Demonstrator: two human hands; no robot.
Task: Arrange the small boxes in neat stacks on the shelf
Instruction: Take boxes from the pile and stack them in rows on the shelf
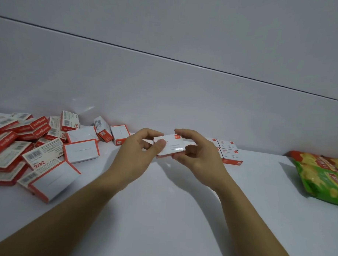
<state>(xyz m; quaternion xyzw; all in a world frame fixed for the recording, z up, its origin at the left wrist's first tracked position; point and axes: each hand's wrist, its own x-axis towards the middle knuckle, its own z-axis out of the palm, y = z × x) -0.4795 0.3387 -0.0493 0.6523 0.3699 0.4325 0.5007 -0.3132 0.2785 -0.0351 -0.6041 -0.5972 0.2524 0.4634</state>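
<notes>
Shelf with a loose heap of red-and-white boxes, some marked "24/6", toward its left edge and low stacks along its back edge; left hand and right hand pinch one box above mid-shelf, best squared label-up before lowering.

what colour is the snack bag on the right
The snack bag is green, red and yellow; head view.

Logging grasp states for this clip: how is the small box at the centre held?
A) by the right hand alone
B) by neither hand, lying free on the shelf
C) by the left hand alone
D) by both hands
D: the left hand and the right hand each pinch one end of the small box.
</notes>
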